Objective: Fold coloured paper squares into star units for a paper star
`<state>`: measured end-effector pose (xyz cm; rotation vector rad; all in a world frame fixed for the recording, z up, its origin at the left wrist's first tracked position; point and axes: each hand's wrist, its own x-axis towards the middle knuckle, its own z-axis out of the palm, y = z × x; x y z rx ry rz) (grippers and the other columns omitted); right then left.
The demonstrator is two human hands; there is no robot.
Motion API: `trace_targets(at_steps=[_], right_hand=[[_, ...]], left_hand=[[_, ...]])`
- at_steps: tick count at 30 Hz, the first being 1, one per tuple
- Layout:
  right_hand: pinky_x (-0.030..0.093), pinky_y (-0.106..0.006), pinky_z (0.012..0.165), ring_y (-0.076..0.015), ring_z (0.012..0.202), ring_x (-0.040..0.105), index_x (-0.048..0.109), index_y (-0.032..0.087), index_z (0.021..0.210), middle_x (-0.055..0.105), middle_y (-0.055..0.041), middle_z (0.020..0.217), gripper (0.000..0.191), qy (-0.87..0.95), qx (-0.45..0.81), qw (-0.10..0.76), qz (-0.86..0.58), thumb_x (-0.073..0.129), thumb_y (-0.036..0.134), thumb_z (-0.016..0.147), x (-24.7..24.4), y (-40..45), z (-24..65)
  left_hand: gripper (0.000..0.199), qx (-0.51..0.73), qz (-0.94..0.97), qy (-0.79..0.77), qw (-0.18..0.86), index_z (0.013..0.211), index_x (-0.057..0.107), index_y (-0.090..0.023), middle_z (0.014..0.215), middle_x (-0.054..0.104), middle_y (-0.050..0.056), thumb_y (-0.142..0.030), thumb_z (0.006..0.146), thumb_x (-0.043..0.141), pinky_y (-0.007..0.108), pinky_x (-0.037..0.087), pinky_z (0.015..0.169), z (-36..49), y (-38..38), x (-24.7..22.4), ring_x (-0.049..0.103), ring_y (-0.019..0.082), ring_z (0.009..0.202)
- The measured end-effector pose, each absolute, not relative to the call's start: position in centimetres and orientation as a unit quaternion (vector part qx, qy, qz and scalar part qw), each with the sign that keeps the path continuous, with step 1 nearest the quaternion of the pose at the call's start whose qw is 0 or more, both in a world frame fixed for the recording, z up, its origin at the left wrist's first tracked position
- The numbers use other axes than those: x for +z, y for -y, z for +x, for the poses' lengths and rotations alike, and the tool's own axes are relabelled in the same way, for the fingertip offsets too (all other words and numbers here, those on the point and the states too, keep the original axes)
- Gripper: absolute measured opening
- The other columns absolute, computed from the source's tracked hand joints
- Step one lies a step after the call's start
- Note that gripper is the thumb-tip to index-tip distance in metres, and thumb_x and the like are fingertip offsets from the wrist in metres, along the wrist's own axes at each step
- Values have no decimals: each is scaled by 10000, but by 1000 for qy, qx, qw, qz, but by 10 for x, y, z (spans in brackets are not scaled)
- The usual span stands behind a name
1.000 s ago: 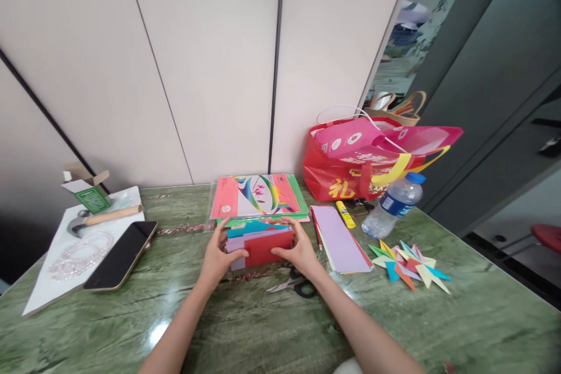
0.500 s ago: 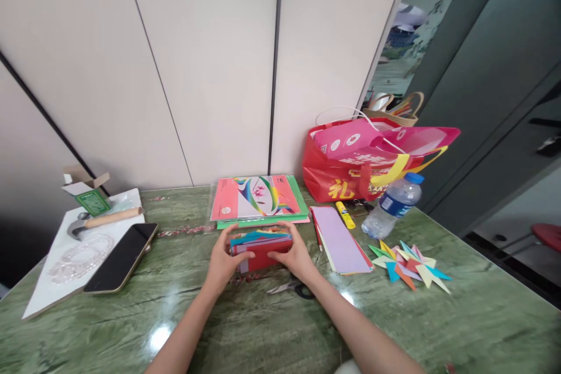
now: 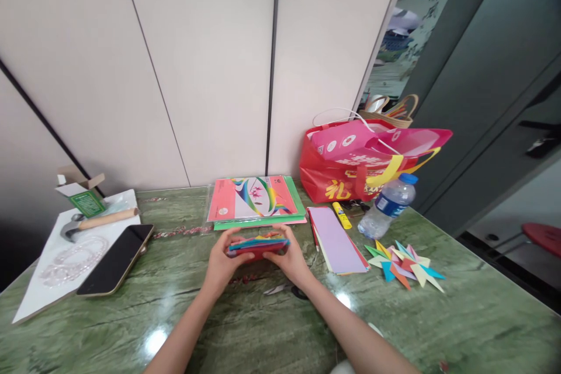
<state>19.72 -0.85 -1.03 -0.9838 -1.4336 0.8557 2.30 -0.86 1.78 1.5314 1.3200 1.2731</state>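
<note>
Table, green marbled. Carried on it are: white panel, scissors, paper strips, glue stick, bottle, folded-paper cluster, red bag.

Bag: yellow "礼", beyond and right of the right hand; smaller lettering unclear
Bottle: farther right, label illegible
Box: left of the left hand, print illegible

Hands holding stacked colored papers, scissors (handles partly hidden) nearby, green marbled tabletop
</note>
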Motion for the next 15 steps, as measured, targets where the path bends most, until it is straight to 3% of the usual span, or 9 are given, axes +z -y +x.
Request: trace_targets(at_steps=[4, 9, 15], right_hand=[[396, -365, 906, -210, 1017, 537, 442, 227, 1069, 579, -32, 1059, 495, 610, 356, 579, -407, 673, 180, 633, -8, 10, 194], [430, -364, 858, -226, 971, 561, 481, 209, 1053, 602, -38, 1033, 520, 601, 382, 559, -425, 710, 201, 586, -15, 5, 197], [438, -359, 842, -211, 913, 584, 488, 207, 989, 621, -32, 968, 389, 582, 385, 580, -419, 661, 190, 641, -9, 10, 193]], left_hand=[[515, 503, 594, -523, 348, 978, 575, -182, 1011, 646, 61, -287, 508, 757, 388, 462, 838, 23, 8, 14, 605, 245, 916], [663, 503, 620, -495, 344, 1145, 452, -213, 1099, 592, 61, -318, 557, 739, 367, 455, 843, 19, 9, 18, 573, 237, 985], [623, 464, 675, -504, 274, 1208, 390, -246, 941, 607, 22, -285, 657, 677, 379, 428, 862, 25, 19, 31, 584, 208, 914]])
